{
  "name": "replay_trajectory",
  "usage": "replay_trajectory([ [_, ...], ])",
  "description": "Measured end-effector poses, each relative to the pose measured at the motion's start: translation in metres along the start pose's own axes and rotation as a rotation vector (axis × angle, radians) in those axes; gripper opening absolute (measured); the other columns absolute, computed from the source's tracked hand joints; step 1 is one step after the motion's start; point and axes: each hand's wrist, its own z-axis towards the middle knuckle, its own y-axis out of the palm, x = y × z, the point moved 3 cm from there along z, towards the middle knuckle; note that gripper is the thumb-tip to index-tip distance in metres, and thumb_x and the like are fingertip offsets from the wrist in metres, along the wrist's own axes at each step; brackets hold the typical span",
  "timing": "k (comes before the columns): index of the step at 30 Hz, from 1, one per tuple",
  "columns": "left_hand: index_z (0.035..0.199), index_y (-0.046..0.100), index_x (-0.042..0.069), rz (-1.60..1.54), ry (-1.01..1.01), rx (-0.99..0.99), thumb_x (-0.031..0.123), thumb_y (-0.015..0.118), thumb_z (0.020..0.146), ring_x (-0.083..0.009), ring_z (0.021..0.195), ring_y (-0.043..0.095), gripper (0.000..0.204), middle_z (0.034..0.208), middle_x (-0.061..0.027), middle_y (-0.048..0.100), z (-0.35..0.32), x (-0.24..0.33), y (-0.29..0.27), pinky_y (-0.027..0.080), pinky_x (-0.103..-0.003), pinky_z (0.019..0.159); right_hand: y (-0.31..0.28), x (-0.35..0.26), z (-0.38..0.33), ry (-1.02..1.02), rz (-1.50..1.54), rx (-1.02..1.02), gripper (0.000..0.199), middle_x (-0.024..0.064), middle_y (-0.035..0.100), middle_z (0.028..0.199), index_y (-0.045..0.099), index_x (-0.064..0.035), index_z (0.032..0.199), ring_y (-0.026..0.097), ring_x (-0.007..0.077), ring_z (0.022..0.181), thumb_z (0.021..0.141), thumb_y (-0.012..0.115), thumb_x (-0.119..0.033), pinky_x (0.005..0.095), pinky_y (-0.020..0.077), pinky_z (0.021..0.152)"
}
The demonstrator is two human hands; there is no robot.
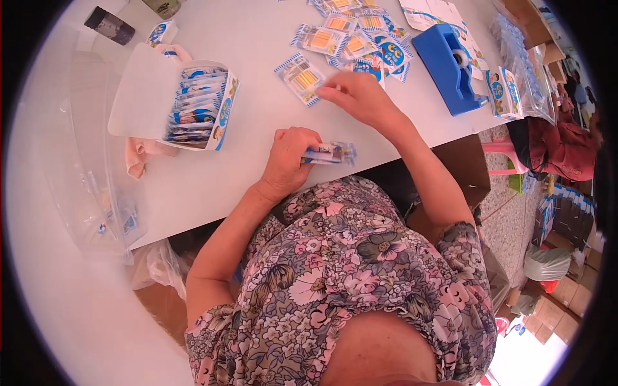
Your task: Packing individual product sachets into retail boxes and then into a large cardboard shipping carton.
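My left hand (290, 161) is closed round a small stack of clear packets (330, 154), held on edge near the table's front edge. My right hand (364, 100) is over the table, its thumb and forefinger apart, at the corner of a flat packet (300, 77) with blue-striped ends and orange-yellow strips inside. Whether the fingertips touch that packet is hard to see. Beyond it lies a loose pile of similar packets (357, 42), some with blue printed faces up. To the left, an open white-and-blue carton (222, 119) holds a row of upright packets.
A blue tape dispenser (444, 67) stands at the right, with a small printed box (504, 93) beside it. Clear plastic trays (524, 64) are stacked at the far right. Left of the carton are a pink cloth (137, 157), a clear plastic bin (84, 161) and a dark cylinder (110, 26).
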Motion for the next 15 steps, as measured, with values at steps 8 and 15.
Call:
replay_trajectory([
  [8,0.100,0.057,0.008,0.055,-0.062,0.137,0.002,0.079,0.066,-0.0307,0.108,0.055,0.041,0.109,-0.0102,0.062,0.013,0.008,-0.011,0.037,-0.042,0.098,-0.009,0.002,0.008,-0.464,-0.706,0.399,0.018,0.0072,0.065,0.091,0.066,-0.0063,0.093,0.063,0.0311,0.087,0.078,0.066,-0.017,0.0380,0.0522,0.071],
  [15,0.098,0.059,0.006,-0.364,-0.252,0.031,0.000,0.080,0.067,-0.0292,0.101,0.060,0.038,0.117,-0.0141,0.059,0.014,-0.012,0.009,0.050,-0.033,0.084,-0.041,-0.005,0.035,-0.472,-0.519,0.446,0.025,0.0072,0.068,0.085,0.070,-0.0079,0.103,0.063,0.0303,0.075,0.084,0.069,-0.024,0.0377,0.0498,0.069],
])
